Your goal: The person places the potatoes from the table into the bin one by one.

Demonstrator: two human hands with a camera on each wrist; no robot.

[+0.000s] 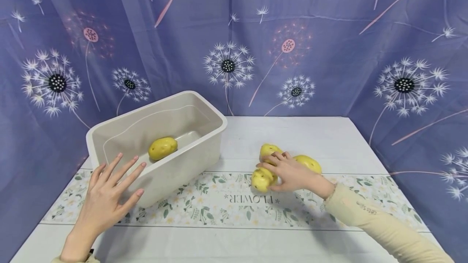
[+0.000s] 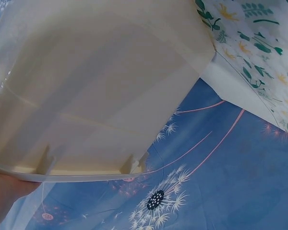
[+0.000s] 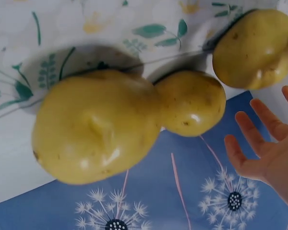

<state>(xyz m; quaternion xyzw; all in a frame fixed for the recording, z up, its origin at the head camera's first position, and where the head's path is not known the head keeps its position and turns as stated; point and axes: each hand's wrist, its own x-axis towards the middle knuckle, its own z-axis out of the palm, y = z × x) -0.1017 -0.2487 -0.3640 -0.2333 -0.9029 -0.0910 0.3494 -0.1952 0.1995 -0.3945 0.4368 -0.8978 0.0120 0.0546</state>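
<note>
Arching over potatoes [image 1: 260, 182]; right grip [image 1: 291, 172] released, loosely spread; left grip [image 1: 104, 200] released, splayed beside the bin [image 1: 190, 171]

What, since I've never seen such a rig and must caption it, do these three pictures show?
No machine: a person works barehanded. The widest picture comes from a camera worn on the head; the other two from cameras on each wrist. On the white, flower-banded surface stands a pale tub with one potato inside; three potatoes lie beside it. The left hand, spread out, is at the tub's near side; the right hand reaches over the loose potatoes. Neither appears to hold anything.
</note>
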